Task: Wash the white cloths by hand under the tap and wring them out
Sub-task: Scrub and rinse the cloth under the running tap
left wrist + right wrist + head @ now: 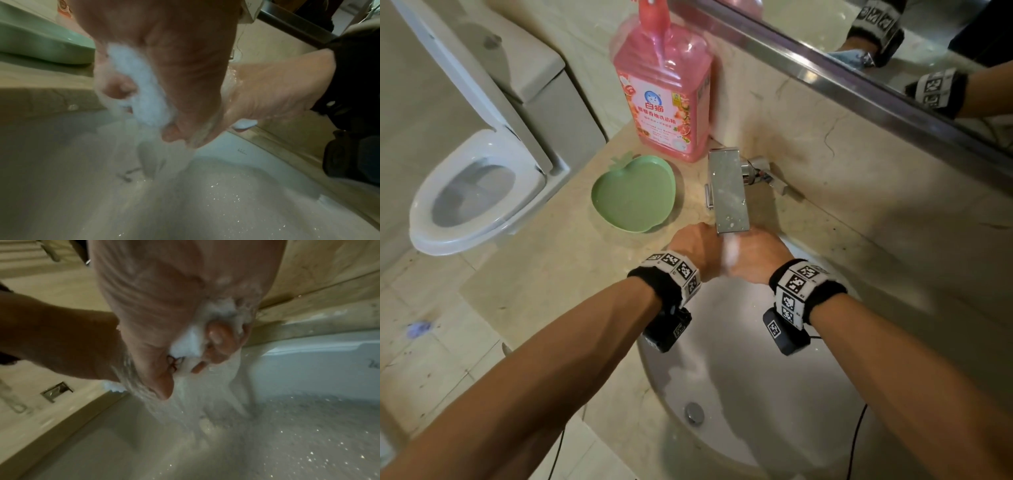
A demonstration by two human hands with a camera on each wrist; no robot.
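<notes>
Both hands meet under the square chrome tap (729, 192), over the back of the white basin (722, 342). My left hand (697, 248) and my right hand (756, 255) each grip part of a white cloth (731, 255), which shows only as a pale strip between them. In the left wrist view the curled fingers (115, 87) squeeze a bunch of the cloth (139, 87). The right wrist view shows fingers (220, 337) closed on the soaked cloth (191, 342). Water streams off both hands into the basin. Most of the cloth is hidden inside the fists.
A green apple-shaped dish (633, 193) sits on the beige counter left of the tap, with a pink detergent bottle (664, 92) behind it. A toilet (476, 192) stands at the left. The mirror's metal edge (859, 72) runs along the wall. The basin drain (694, 413) lies near me.
</notes>
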